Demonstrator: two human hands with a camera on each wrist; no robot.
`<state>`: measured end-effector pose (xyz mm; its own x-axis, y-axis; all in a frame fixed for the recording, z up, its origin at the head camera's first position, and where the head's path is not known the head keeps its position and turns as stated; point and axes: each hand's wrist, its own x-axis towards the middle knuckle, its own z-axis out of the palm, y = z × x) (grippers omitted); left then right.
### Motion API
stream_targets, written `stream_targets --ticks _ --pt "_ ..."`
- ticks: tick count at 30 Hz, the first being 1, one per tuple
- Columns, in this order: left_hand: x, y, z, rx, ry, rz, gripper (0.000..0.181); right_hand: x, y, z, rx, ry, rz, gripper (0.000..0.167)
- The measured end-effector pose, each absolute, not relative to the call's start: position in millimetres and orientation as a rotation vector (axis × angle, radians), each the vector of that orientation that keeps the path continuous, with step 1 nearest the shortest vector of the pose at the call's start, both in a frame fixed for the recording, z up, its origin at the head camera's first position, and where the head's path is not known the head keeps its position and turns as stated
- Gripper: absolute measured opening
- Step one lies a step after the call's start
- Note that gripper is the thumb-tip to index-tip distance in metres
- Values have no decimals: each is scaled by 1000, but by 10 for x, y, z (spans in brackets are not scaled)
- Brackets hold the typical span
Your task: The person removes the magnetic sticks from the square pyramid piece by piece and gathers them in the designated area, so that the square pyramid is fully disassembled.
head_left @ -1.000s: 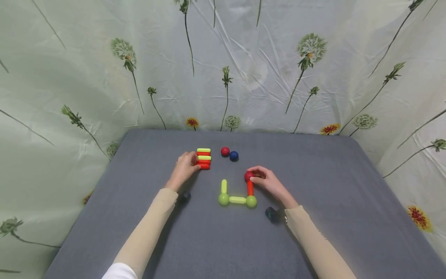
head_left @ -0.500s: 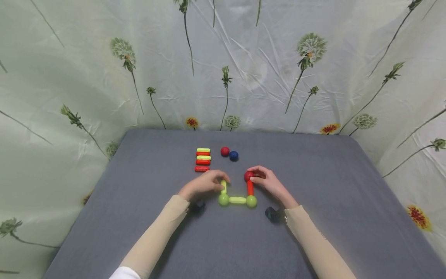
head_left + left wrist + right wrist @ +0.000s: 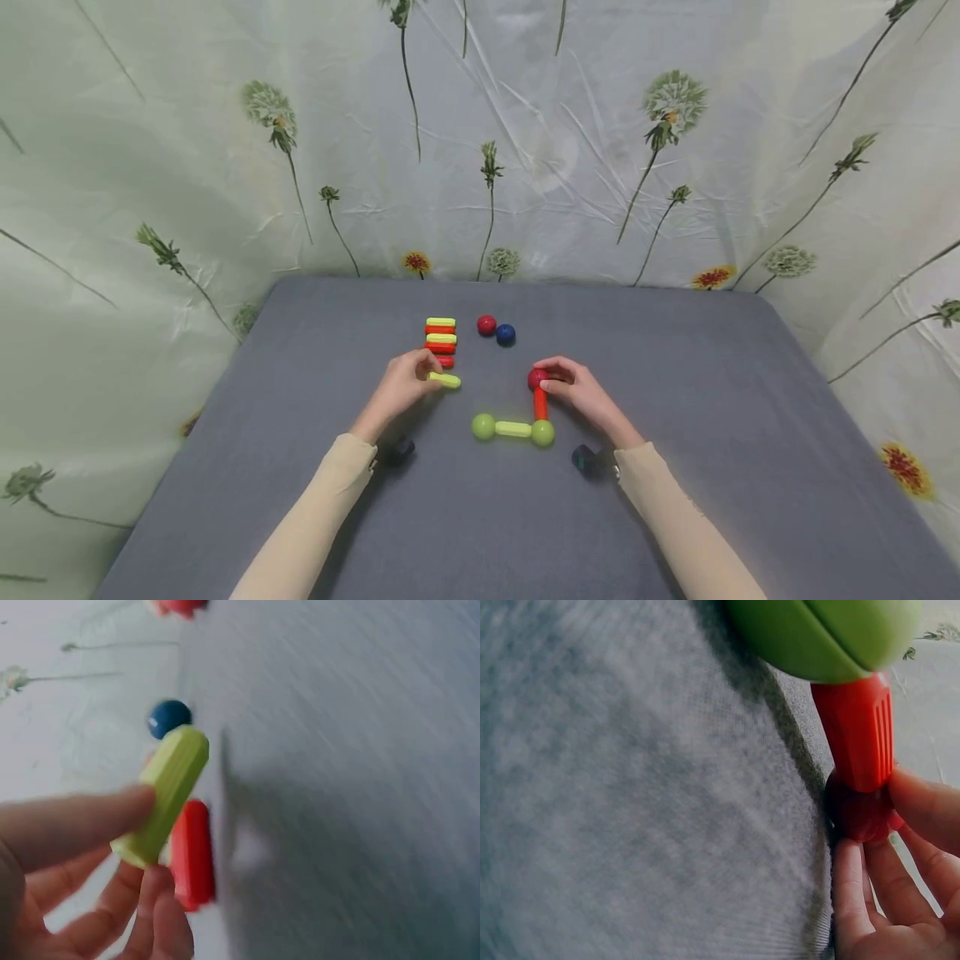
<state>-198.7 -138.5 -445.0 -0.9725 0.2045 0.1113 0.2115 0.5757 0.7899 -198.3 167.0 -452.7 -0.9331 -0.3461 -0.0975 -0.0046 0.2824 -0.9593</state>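
Observation:
In the head view my left hand pinches a yellow-green rod between thumb and fingers. The left wrist view shows this ridged rod tilted, with a red rod behind it. My right hand holds a red ball with thumb and fingers. From that ball a red rod runs to a green ball. A yellow-green bar joins this ball to another green ball on the left. The right wrist view shows the red rod between green and red balls.
Beyond my left hand lies a row of red and yellow-green rods, the nearest partly hidden by the fingers. A loose red ball and blue ball sit to its right. A flowered curtain hangs behind the grey table.
My left hand moved from the rods to the left green ball, then back left. The yellow-green rod that stood at that ball is now in its fingers. My right hand stays on the red ball.

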Motion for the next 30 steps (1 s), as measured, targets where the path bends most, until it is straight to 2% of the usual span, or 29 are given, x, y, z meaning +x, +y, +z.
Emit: stream_targets --ticks 4,10,13,17,21,25,30 --pt "-2063 -1463 -4517 -269 -2802 -1253 16 -1911 1644 -4373 -332 2284 -1675 35" --pt "-2176 -1462 -4546 -292 -2828 -1077 21 -1893 1616 -4333 -315 2271 -1676 35" --pt "-2128 -1398 -4498 -501 -2828 -1163 24 -1891 1619 -4335 -307 2267 -1679 35" --pt "-1969 -1237 -4439 -1073 -2893 -1407 31 -1889 1627 -4341 -312 2268 -1682 35" --pt "-1812 -1046 -4438 -1458 -3026 -1241 36 -1891 1627 -4346 -321 2270 -1686 35" --pt "-1759 -916 -4464 -1495 -3001 -975 28 -1893 1629 -4351 -334 2269 -1694 35" --pt "-1781 -888 -4469 -1483 -2927 -942 23 -1897 1638 -4359 -345 2270 -1694 35"
